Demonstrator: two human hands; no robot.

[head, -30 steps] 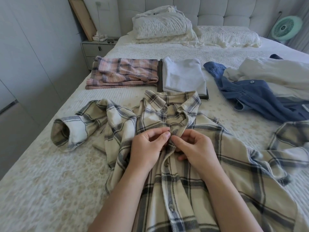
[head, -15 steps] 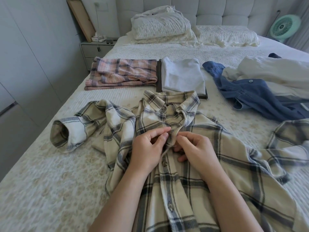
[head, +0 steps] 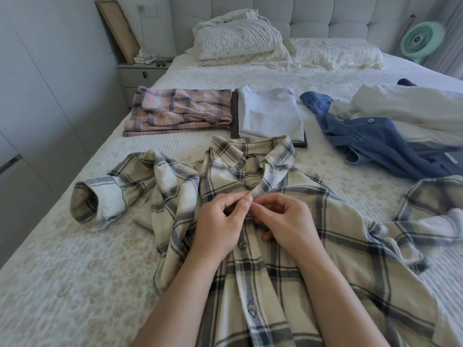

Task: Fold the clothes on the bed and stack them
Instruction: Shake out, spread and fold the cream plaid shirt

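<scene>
Toward the head of the bed (head: 75, 284) lie two pillows (head: 238, 43) against the padded headboard. In the middle of the bed, a folded pink plaid garment (head: 180, 111) sits beside a folded white garment (head: 270, 113), which rests on something dark. Along the bed's right edge, an unfolded blue denim shirt (head: 375, 146) lies crumpled, with a white garment (head: 411, 106) partly over it. A nightstand (head: 136, 76) stands off the bed's far left corner, and a green fan (head: 421, 41) off the far right corner.

The left hand (head: 220, 226) has its grip pressed together, thumb and forefinger pinching the shirt's front placket just below the collar. The right hand (head: 288, 221) meets it fingertip to fingertip, fingers curled and pinching the same strip of cloth.

The cream plaid shirt (head: 313, 246) lies face up at the near edge of the bed, collar pointing toward the folded piles. Its lower buttons are fastened. One sleeve bunches toward the left edge with its cuff open; the other spreads toward the right edge.
</scene>
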